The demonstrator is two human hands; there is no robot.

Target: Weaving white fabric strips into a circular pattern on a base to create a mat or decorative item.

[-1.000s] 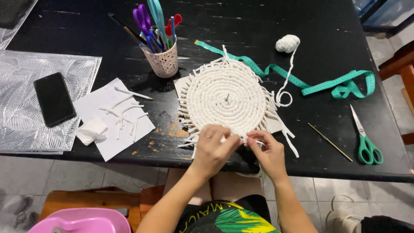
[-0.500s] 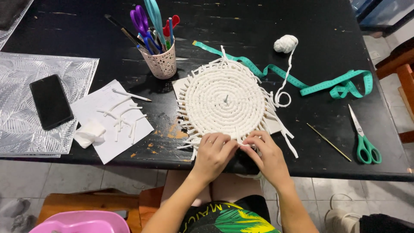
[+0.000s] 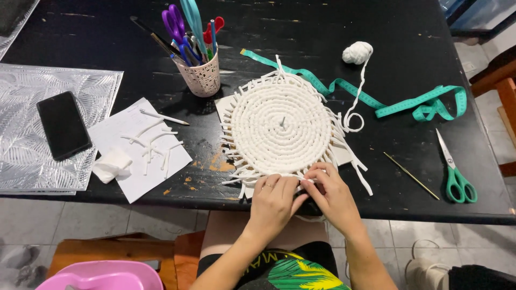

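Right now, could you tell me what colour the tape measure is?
Teal green; the tape measure shows clearly in the head view.

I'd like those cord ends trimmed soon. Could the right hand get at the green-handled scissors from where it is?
Probably yes. The right hand works the coiled cord mat edge; the green-handled scissors lie on its side, with only a thin gold needle lying between.

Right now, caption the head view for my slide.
Both hands, left and right, work the near edge of a round white corded mat on a black table.

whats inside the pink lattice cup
The cup holds purple-handled scissors, blue-handled scissors and pens; their lower ends are hidden by its wall.
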